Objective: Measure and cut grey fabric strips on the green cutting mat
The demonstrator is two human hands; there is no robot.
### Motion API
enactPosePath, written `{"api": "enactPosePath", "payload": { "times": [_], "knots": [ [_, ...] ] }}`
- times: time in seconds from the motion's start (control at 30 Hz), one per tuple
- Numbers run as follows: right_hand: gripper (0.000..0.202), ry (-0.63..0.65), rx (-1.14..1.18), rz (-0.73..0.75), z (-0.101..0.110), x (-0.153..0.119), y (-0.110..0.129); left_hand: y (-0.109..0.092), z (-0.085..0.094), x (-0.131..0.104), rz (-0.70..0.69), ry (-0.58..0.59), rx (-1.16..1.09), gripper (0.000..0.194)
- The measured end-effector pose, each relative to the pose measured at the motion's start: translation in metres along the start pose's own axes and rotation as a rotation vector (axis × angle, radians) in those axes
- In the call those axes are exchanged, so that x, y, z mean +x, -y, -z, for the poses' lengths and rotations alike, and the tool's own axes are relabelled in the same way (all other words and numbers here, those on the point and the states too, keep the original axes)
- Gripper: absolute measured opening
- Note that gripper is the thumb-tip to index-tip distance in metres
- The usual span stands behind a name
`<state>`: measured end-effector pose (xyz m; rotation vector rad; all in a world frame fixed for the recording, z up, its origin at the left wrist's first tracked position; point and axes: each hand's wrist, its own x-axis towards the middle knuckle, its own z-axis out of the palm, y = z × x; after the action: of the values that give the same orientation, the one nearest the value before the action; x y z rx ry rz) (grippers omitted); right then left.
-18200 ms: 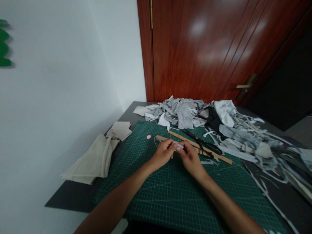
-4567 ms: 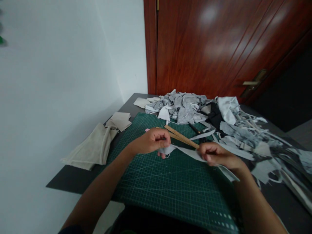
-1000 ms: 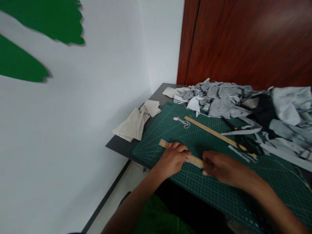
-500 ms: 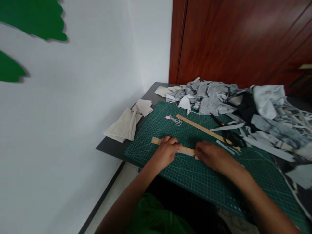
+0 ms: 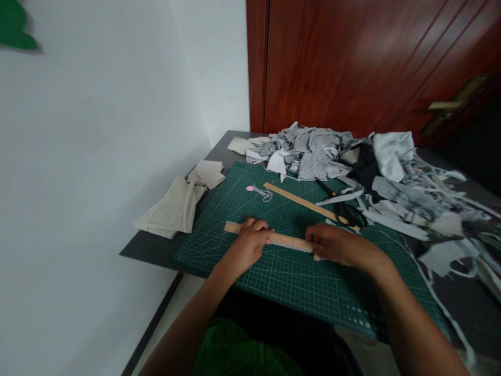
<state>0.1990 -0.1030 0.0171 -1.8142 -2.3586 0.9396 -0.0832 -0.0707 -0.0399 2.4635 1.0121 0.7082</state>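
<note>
Currently, with the near ruler (image 5: 291, 241) as the centre of the dial, that ruler lies on the green mat (image 5: 297, 287), tilting slightly from just past nine o'clock to just past three. A pale sliver of cloth (image 5: 289, 248) shows along its six o'clock edge. The left hand (image 5: 252, 241), on the nine o'clock side, is clamped over the ruler, fingers across the top and thumb at the near edge. The right hand (image 5: 331, 244) is at the three o'clock end, fingers bent in; whether they pinch the ruler or the cloth, I cannot tell. At one o'clock is the far ruler (image 5: 297, 199), and at two the scissors (image 5: 350, 214) lie over its right end. A pink tag (image 5: 249, 188) with grey cord (image 5: 267, 194) is at eleven. On the table (image 5: 152, 249), beige cloth (image 5: 176, 209) lies between nine and ten, and grey scraps (image 5: 313, 159) heap up at twelve, before the door (image 5: 332, 62).
</note>
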Motion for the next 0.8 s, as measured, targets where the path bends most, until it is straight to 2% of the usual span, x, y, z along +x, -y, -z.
{"api": "enactPosePath", "payload": {
  "times": [0.13,0.37,0.53,0.67,0.8],
  "knots": [
    [0.016,0.044,0.014,-0.049,0.002,0.0,-0.008,0.004,0.0,0.001,0.014,-0.012,-0.062,0.028],
    [0.017,0.077,0.006,-0.074,0.009,-0.005,-0.008,0.007,0.001,0.002,-0.009,-0.006,-0.074,0.029],
    [0.019,0.124,0.087,-0.047,0.02,-0.009,-0.027,0.005,0.003,0.004,-0.006,0.005,-0.038,0.03],
    [0.023,0.15,0.079,-0.125,0.023,-0.006,-0.037,0.007,0.002,0.003,-0.029,-0.014,-0.047,0.031],
    [0.026,0.141,0.053,-0.173,0.022,-0.003,-0.036,0.008,0.001,0.004,-0.041,-0.038,-0.039,0.03]
  ]
}}
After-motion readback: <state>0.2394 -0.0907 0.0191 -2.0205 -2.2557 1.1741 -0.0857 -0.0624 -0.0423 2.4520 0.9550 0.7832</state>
